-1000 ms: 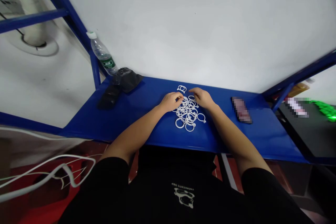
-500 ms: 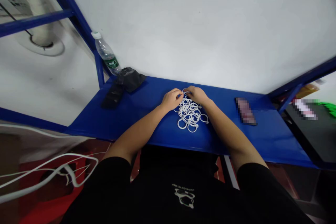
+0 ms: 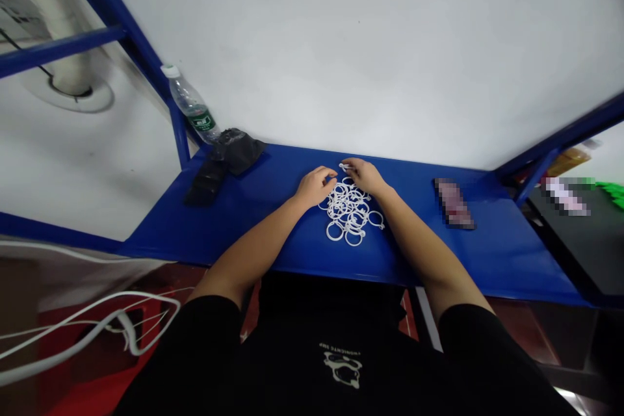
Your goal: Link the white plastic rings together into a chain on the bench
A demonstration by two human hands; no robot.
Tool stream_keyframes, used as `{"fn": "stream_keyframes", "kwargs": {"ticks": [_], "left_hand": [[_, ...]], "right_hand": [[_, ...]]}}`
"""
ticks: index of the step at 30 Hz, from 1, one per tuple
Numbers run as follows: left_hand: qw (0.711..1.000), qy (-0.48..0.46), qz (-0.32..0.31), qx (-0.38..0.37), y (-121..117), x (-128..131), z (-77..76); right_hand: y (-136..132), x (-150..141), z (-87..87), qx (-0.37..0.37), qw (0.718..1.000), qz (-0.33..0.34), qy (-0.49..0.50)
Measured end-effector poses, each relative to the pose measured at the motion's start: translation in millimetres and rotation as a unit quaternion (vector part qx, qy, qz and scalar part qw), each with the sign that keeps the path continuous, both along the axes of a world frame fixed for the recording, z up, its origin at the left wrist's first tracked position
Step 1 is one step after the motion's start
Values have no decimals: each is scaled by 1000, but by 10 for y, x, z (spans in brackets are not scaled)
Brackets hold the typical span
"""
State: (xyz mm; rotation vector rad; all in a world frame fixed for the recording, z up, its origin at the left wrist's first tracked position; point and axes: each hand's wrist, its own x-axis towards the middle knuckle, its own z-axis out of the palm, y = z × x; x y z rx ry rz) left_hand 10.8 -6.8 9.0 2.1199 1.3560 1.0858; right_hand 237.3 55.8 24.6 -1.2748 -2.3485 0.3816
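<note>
A white ring (image 3: 344, 167), pinched in the grip of the right hand (image 3: 365, 175), has turned nearly edge-on, so it seems tipped up. Just nearside of that grip, the ring pile (image 3: 347, 208) covers some tabletop (image 3: 273, 234); leftward, the left hand (image 3: 314, 187) has fingers apart.

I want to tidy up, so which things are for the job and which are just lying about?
Seem in use:
heaped white rings
white ring in the right hand
left hand, beside the heap

Seem unused:
bottle
black bag
phone-like thing, blurred
</note>
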Motion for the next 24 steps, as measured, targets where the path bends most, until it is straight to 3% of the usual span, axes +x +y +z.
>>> {"fn": "stream_keyframes", "kwargs": {"ticks": [4,9,13,18,24], "left_hand": [[1000,-9,15,3,-21,-3,23],[992,14,-33,118,-83,15,58],[981,12,-81,174,-123,42,58],[982,25,-112,151,-131,59,22],[978,21,-136,159,-143,59,-5]], "right_hand": [[-245,20,134,0,994,35,103],[-637,89,270,-41,980,105,165],[-850,181,160,-79,966,79,234],[-934,217,-24,-82,955,43,283],[-959,158,-65,-50,956,41,286]]}}
